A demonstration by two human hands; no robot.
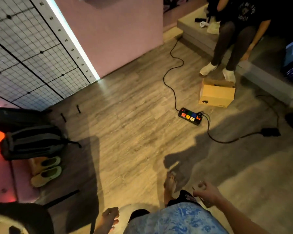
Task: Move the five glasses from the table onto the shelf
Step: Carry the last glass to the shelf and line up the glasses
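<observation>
Left hand (108,218) loose, empty, right hand (208,195) blurred, grip unclear, open floor (125,132) ahead, power strip (190,116) beyond

You are looking down at a wooden floor (125,132). Your left hand (108,218) hangs at the bottom centre of the frame, fingers loosely curled, holding nothing. Your right hand (208,195), lower right, curls round what looks like a clear glass (199,184), smeared by blur. Your bare foot (170,186) shows just left of it. A black power strip (191,118) with coloured sockets lies right of centre, with a cardboard box (216,96) just above it. A seated person (235,39) fills the upper right. Backpacks (29,141) and a pair of shoes (47,171) sit at the left, below a wire grid panel (24,56).
</observation>
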